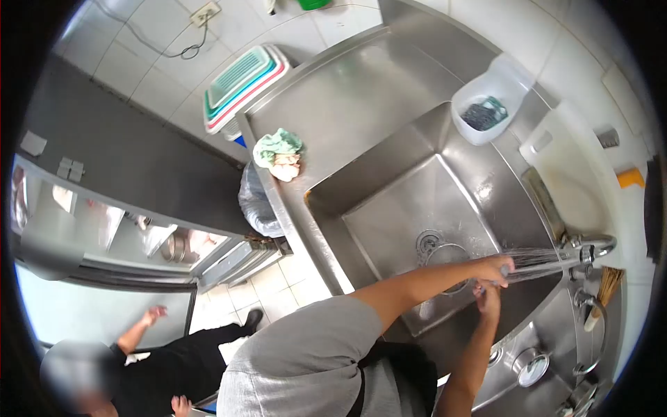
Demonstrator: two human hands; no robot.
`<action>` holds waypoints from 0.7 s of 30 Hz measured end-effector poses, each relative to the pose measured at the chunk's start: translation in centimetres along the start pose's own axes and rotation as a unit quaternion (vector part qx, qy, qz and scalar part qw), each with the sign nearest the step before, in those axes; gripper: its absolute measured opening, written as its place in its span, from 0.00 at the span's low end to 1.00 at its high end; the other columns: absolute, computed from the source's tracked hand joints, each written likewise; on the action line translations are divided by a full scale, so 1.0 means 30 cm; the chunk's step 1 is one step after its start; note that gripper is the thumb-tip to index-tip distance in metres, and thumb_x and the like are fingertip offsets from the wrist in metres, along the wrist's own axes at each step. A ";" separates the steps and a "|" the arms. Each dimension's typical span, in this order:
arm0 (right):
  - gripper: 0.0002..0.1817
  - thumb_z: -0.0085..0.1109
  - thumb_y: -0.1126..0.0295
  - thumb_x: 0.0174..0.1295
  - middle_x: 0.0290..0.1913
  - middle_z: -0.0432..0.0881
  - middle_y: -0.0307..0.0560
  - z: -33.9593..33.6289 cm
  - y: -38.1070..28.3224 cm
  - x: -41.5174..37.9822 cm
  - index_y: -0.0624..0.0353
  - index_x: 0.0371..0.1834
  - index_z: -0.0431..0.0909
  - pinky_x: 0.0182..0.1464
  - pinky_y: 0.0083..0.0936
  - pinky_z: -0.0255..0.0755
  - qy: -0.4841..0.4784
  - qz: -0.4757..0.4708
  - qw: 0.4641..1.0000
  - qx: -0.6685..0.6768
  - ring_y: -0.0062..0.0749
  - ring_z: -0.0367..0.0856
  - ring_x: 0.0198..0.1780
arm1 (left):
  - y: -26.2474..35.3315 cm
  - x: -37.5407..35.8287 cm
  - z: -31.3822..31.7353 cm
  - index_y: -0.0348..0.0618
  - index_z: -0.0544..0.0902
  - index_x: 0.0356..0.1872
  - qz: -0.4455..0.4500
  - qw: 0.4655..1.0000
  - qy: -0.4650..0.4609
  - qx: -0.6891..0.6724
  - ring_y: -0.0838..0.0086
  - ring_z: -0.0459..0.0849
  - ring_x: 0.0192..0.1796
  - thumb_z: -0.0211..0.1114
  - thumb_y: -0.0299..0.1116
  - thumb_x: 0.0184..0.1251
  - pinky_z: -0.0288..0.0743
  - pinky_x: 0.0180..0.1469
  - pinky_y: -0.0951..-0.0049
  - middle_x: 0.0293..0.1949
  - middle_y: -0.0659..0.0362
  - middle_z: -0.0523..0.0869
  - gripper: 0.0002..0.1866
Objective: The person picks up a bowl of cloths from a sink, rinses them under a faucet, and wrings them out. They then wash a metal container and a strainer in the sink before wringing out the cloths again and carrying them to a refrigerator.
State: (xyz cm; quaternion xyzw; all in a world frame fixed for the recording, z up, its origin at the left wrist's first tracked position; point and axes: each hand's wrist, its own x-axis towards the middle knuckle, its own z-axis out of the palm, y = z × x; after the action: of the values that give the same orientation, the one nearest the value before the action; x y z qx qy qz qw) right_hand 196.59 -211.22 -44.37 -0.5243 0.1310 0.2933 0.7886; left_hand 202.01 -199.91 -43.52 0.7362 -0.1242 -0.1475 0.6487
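Water sprays from the faucet (587, 251) onto both my hands above the steel sink (389, 222). My left hand (495, 270) is in the stream, its fingers loosely bent and apart, with nothing seen in it. Just below it, my right hand (488, 297) is raised close to the left one, fingers partly spread; I see nothing held there either. The running water blurs the fingertips. Beneath my left forearm, a round clear outline (451, 257) shows on the sink floor beside the drain (429, 242); my arm partly covers it.
A wet green and pale cloth (279, 153) lies on the counter edge. A white plastic scoop-shaped container (479, 128) with scouring pads stands at the sink's corner. Stacked coloured trays (246, 83) lean by the wall. A brush (603, 299) lies near the second tap. Another person (187, 365) in black is behind me.
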 end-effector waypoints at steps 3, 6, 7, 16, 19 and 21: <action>0.14 0.57 0.68 0.50 0.32 0.74 0.43 0.006 -0.132 -0.057 0.60 0.40 0.69 0.28 0.23 0.68 -0.008 0.045 0.982 0.183 0.26 0.73 0.30 | 0.214 -0.010 -0.117 0.46 0.74 0.43 -0.030 0.991 -0.114 -0.063 0.68 0.76 0.38 0.69 0.36 0.40 0.72 0.37 0.68 0.37 0.56 0.77 0.25; 0.17 0.59 0.69 0.50 0.32 0.71 0.41 0.142 -0.206 -0.092 0.61 0.42 0.68 0.27 0.20 0.71 -0.034 -0.085 0.965 0.244 0.26 0.71 0.29 | 0.369 -0.005 -0.189 0.46 0.75 0.44 -0.076 0.970 -0.201 -0.111 0.71 0.77 0.34 0.69 0.36 0.40 0.72 0.32 0.71 0.36 0.57 0.78 0.24; 0.17 0.59 0.69 0.50 0.32 0.71 0.41 0.115 -0.195 -0.077 0.61 0.42 0.68 0.27 0.20 0.71 -0.038 -0.083 0.966 0.243 0.26 0.71 0.29 | 0.384 -0.007 -0.204 0.47 0.76 0.44 -0.077 0.962 -0.244 -0.095 0.73 0.77 0.33 0.69 0.36 0.41 0.72 0.30 0.73 0.35 0.57 0.79 0.23; 0.06 0.52 0.65 0.54 0.21 0.68 0.33 0.163 0.041 0.010 0.55 0.30 0.69 0.12 0.11 0.55 -0.049 0.112 0.990 -0.067 0.15 0.63 0.17 | 0.067 -0.120 -0.104 0.39 0.77 0.31 -0.122 0.975 0.160 -0.092 0.66 0.78 0.30 0.56 0.32 0.53 0.71 0.32 0.68 0.26 0.53 0.80 0.08; 0.12 0.53 0.62 0.52 0.24 0.73 0.37 0.210 0.257 0.044 0.57 0.36 0.71 0.21 0.21 0.63 0.046 -0.004 0.946 -0.321 0.28 0.70 0.22 | -0.212 -0.205 -0.012 0.39 0.76 0.31 -0.165 0.869 0.457 0.092 0.52 0.78 0.36 0.50 0.32 0.54 0.71 0.40 0.57 0.32 0.47 0.80 0.10; 0.16 0.53 0.60 0.53 0.26 0.76 0.42 0.214 0.420 0.060 0.58 0.40 0.72 0.27 0.27 0.67 0.030 -0.088 0.936 -0.339 0.37 0.74 0.26 | -0.352 -0.289 -0.040 0.38 0.76 0.33 -0.358 0.858 0.331 0.160 0.51 0.78 0.39 0.47 0.33 0.55 0.71 0.42 0.55 0.35 0.46 0.80 0.11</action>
State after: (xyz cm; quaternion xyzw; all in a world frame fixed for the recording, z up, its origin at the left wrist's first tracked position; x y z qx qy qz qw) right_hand 189.80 -201.32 -52.09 -0.7783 0.0005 0.2336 0.5829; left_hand 194.35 -194.21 -53.36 0.8288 0.3485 -0.0953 0.4273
